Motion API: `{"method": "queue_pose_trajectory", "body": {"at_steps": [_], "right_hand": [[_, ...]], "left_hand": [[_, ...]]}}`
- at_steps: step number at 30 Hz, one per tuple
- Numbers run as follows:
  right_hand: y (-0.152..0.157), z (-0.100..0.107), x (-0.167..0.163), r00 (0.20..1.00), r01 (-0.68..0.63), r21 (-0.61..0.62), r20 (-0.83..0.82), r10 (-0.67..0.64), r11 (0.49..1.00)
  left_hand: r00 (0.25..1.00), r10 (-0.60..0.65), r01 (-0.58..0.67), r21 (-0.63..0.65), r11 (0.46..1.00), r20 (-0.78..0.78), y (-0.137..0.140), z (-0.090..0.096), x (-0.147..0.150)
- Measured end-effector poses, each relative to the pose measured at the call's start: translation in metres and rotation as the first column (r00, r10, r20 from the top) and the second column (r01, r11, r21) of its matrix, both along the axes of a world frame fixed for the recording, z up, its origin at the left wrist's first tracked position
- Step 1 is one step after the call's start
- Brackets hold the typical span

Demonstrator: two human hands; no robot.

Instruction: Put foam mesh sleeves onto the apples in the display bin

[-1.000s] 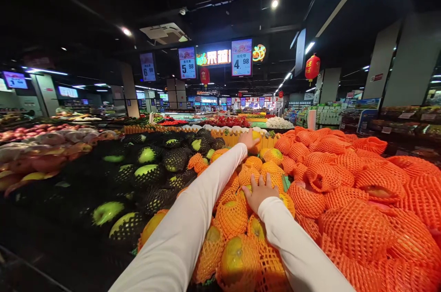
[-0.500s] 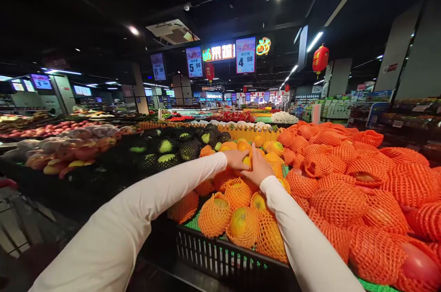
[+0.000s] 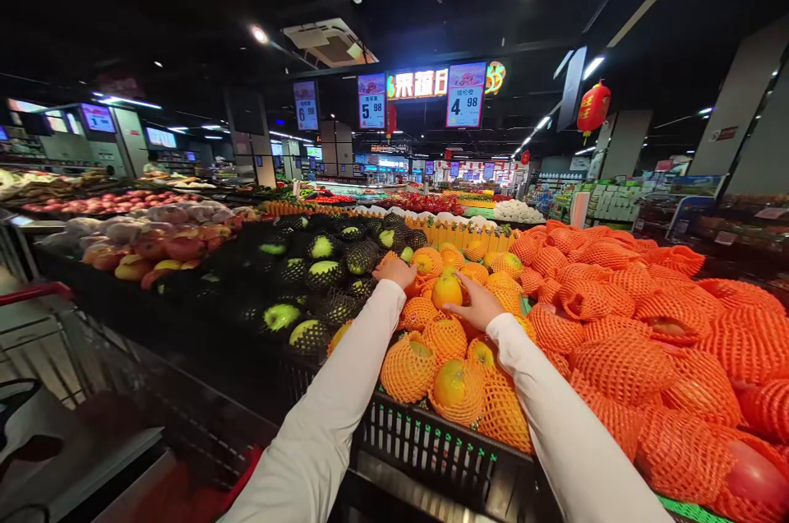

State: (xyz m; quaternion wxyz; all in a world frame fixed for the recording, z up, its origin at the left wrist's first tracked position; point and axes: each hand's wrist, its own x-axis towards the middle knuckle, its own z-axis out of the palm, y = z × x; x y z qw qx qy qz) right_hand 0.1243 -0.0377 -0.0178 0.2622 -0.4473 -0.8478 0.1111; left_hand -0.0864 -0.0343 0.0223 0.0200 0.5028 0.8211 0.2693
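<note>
My left hand (image 3: pixel 398 271) reaches to the left edge of the orange pile, its fingers curled over a netted orange (image 3: pixel 389 257) that they partly cover. Thumb and fingers apart, my right hand (image 3: pixel 481 303) rests at the right side of a bare orange (image 3: pixel 447 290), its thumb at the fruit's lower edge. That orange sits without a net on top of the pile. Around it lie several oranges in foam nets, such as a netted orange (image 3: pixel 408 367) near the front. They fill a black plastic crate (image 3: pixel 425 441).
Green apples (image 3: pixel 324 275) in black nets lie left of the oranges. Large fruits in red-orange nets (image 3: pixel 616 358) are heaped at the right. A shopping cart with a red handle (image 3: pixel 37 293) stands at the lower left. Price screens (image 3: pixel 465 95) hang overhead.
My hands, together over the orange before, are now apart: the left has moved left to the netted orange, the right stays beside the bare one. The view has shifted somewhat left.
</note>
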Motion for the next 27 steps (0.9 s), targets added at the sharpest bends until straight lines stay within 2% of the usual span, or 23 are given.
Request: {"method": "queue_pose_trajectory", "body": {"at_steps": [2,4,5,7,9,11,12,14,15,16,18,20,22,24,25,27], "right_hand": [[0.000,0.000,0.001,0.998,0.008,-0.029,-0.054,-0.009,1.000],[0.000,0.001,0.000,0.991,0.023,-0.043,-0.132,-0.028,0.999],[0.001,0.002,0.000,0.982,0.032,-0.042,-0.187,-0.039,0.999],[0.005,0.003,0.001,0.941,0.044,-0.036,-0.334,-0.054,0.998],[0.009,0.006,0.002,0.864,0.040,-0.064,-0.498,-0.067,0.997],[0.011,0.009,0.002,0.774,0.015,-0.117,-0.627,-0.086,0.993],[0.011,0.010,0.002,0.741,0.002,-0.135,-0.666,-0.092,0.991],[0.008,0.013,0.001,0.718,-0.022,-0.126,-0.692,-0.072,0.992],[0.005,0.014,0.000,0.719,-0.035,-0.101,-0.694,-0.045,0.994],[0.003,0.015,-0.001,0.716,-0.049,-0.078,-0.698,-0.020,0.996],[-0.001,0.016,-0.001,0.691,-0.066,-0.065,-0.723,-0.002,0.996],[-0.001,0.016,0.001,0.638,-0.062,-0.072,-0.770,-0.016,0.995],[0.004,0.015,0.005,0.594,-0.042,-0.070,-0.804,-0.031,0.997],[0.012,0.014,0.010,0.553,-0.021,-0.079,-0.832,-0.054,0.997],[0.016,0.013,0.012,0.527,-0.005,-0.101,-0.846,-0.083,0.995],[0.022,0.013,0.015,0.456,0.039,-0.161,-0.875,-0.161,0.986]], "left_hand": [[1.000,-0.006,0.007,0.046,0.999,-0.006,-0.005,0.005,-0.001],[0.999,-0.026,0.031,0.228,0.973,-0.025,-0.011,0.010,0.000],[0.997,-0.073,0.079,0.355,0.931,-0.031,-0.015,0.012,0.002],[0.963,-0.265,0.239,0.585,0.775,-0.043,-0.021,0.013,0.009],[0.854,-0.513,0.431,0.674,0.600,-0.089,-0.027,0.010,0.019],[0.699,-0.696,0.610,0.645,0.461,-0.163,-0.030,0.004,0.030],[0.630,-0.751,0.679,0.610,0.408,-0.199,-0.030,0.001,0.035],[0.541,-0.805,0.759,0.554,0.343,-0.243,-0.029,-0.006,0.043],[0.536,-0.810,0.762,0.550,0.342,-0.240,-0.026,-0.009,0.046],[0.556,-0.803,0.743,0.561,0.364,-0.215,-0.023,-0.011,0.048],[0.624,-0.774,0.667,0.592,0.453,-0.111,-0.015,-0.015,0.048],[0.661,-0.749,0.579,0.606,0.545,0.042,-0.006,-0.016,0.047],[0.623,-0.756,0.502,0.638,0.584,0.201,0.001,-0.016,0.047],[0.491,-0.786,0.408,0.698,0.589,0.376,0.003,-0.014,0.048],[0.388,-0.796,0.355,0.722,0.594,0.464,0.002,-0.012,0.049],[0.123,-0.787,0.280,0.740,0.611,0.604,-0.002,-0.010,0.051]]}}
